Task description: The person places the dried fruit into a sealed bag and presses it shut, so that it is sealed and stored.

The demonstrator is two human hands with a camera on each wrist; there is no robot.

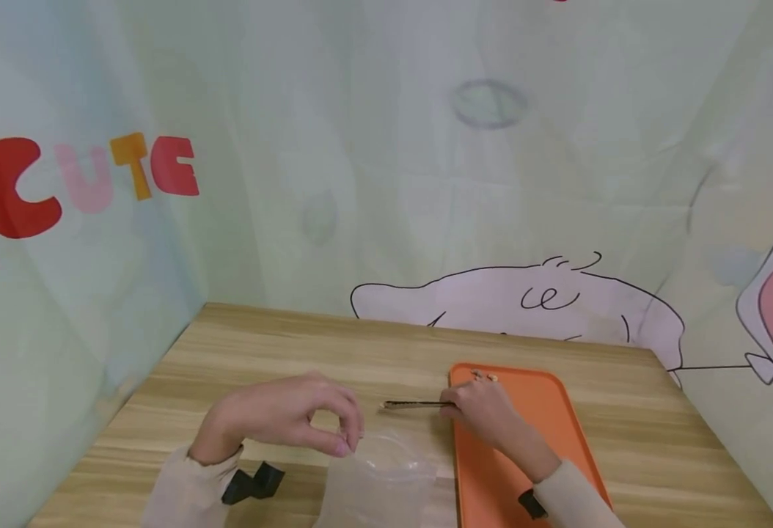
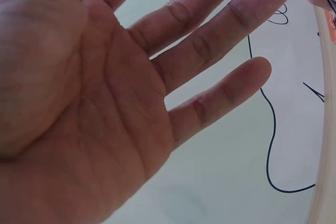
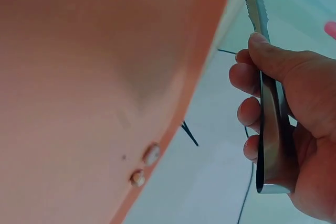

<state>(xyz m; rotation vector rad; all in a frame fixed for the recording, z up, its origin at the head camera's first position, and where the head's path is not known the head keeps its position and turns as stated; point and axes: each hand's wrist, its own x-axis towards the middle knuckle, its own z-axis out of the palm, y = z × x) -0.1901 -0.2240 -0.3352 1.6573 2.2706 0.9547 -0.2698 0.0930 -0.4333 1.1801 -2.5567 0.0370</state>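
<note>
My right hand grips slim metal tongs over the left edge of an orange tray. The tong tips point left, and a small brownish piece shows between them in the right wrist view. With thumb and fingertips, my left hand pinches the top left corner of a clear plastic bag. The bag stands on the table to the left of the tray. In the left wrist view the palm and spread outer fingers fill the frame, and the bag is hidden.
Small pale brown pieces lie near the tray's far left corner. The tray sits on a wood-grain table. Printed fabric walls with cartoon drawings rise along the table's back and sides.
</note>
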